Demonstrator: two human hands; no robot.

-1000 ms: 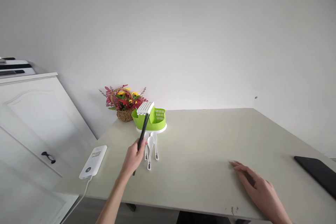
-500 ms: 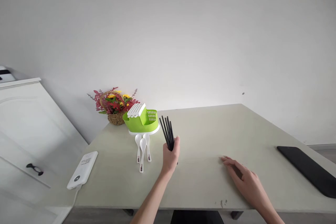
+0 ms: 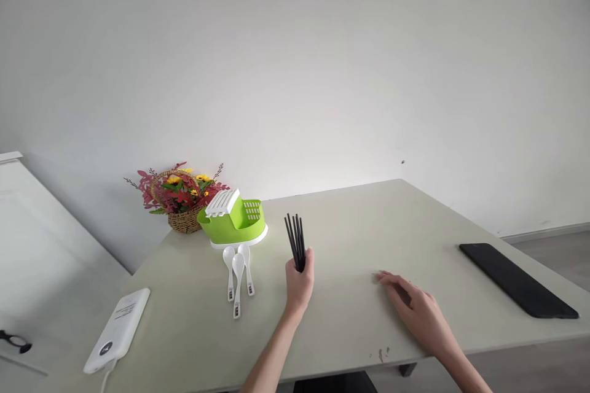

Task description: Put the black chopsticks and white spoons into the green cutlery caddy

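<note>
My left hand (image 3: 299,285) grips a bundle of several black chopsticks (image 3: 295,239), held upright above the middle of the pale table (image 3: 350,245). My right hand (image 3: 417,310) lies flat on the table to the right, fingers spread, holding nothing. Left of the chopsticks stands a green cutlery holder (image 3: 235,224) with a white slotted lid on a white base. Three white spoons (image 3: 238,276) lie side by side just in front of the holder.
A wicker basket of red and yellow flowers (image 3: 179,196) sits behind the holder by the wall. A white power bank (image 3: 117,330) with a cable lies at the table's front left. A flat black slab (image 3: 516,279) lies at the right. A white cabinet (image 3: 41,258) stands to the left.
My left hand lifted the chopsticks away from the green holder and carried them right, to the middle of the table. The view has swung right. My right hand stayed flat.
</note>
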